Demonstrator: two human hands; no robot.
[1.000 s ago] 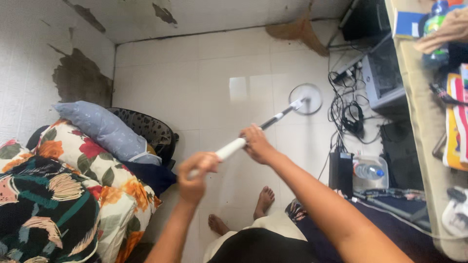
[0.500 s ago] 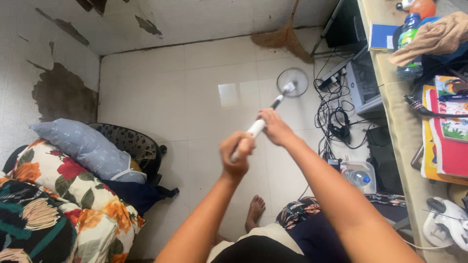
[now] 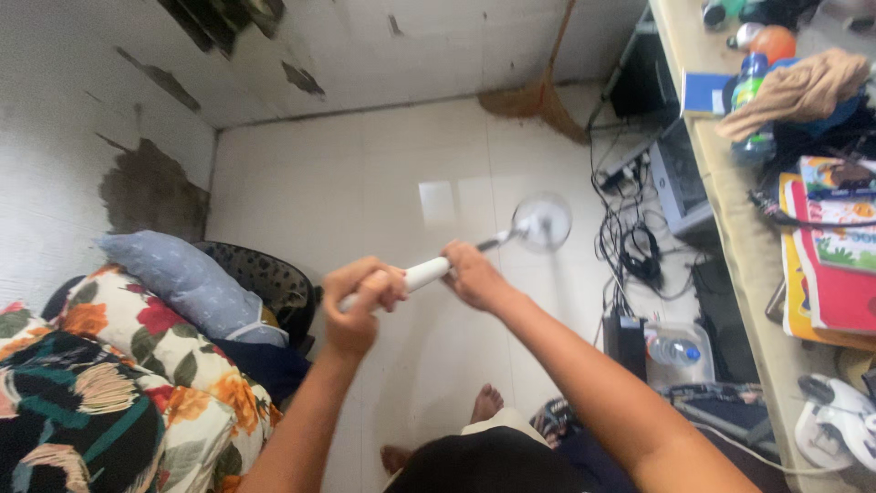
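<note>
Glossy pale tiled floor (image 3: pixel 365 192) below; above it, left hand (image 3: pixel 358 301) and right hand (image 3: pixel 473 274) both clamp a smooth white mop handle (image 3: pixel 424 273) with round head.

Bare-armed and barefoot, left hand (image 3: pixel 358 301) and right hand (image 3: pixel 474 274) ringless, dark top (image 3: pixel 474 466) at six o'clock, pale shorts (image 3: pixel 506 422) beneath.

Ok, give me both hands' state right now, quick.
Left hand: closed around the white handle of the round-headed tool.
Right hand: closed on the same handle, further up.
</note>
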